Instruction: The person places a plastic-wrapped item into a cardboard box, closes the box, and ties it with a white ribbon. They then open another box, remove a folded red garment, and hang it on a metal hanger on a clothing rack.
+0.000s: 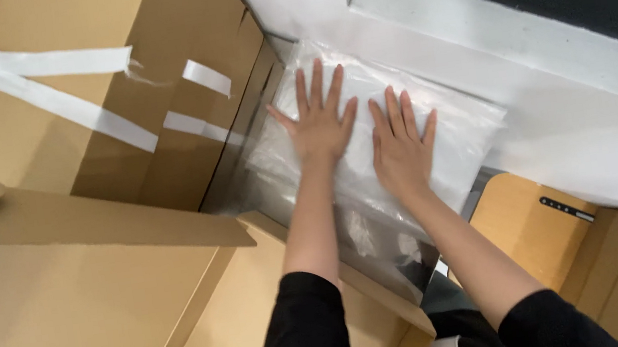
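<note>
Plastic bags (449, 138) lie stacked under left hand (319, 128) and right hand (400, 149), each grip spread flat.

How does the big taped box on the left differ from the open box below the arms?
The taped box is closed, with white tape strips and a tied white strap across it; the open box has its flaps raised and shows no tape. The taped box sits higher in the view, beside the clear plastic bag that the left hand and right hand press flat; the open box lies under the forearms. Both are plain brown cardboard.
</note>
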